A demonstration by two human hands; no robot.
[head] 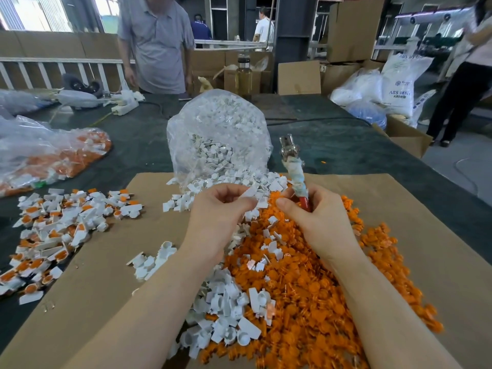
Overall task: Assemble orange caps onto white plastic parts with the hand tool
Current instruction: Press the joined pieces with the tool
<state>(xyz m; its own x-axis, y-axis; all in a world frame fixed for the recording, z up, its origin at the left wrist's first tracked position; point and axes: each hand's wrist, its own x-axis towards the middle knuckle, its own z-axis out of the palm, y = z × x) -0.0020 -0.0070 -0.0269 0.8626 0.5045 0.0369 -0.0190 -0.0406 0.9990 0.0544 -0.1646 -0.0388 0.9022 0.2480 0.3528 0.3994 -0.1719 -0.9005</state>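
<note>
Left hand (221,209) raised over the heaps, thumb and fingertips pinched on 1 white part (249,192). Right hand (314,217) curled round the hand tool (294,169), red grip in the palm, cloth-wrapped shaft and metal head tilted up and away. Below both, on brown cardboard (111,275): loose orange caps (314,288) in a wide heap, white parts (226,302) mixed in at its left edge. Behind, clear bag of white parts (218,134), mouth spilling toward the hands. Far left, on the dark table (346,147), pile of finished pieces (53,230), white with orange.
</note>
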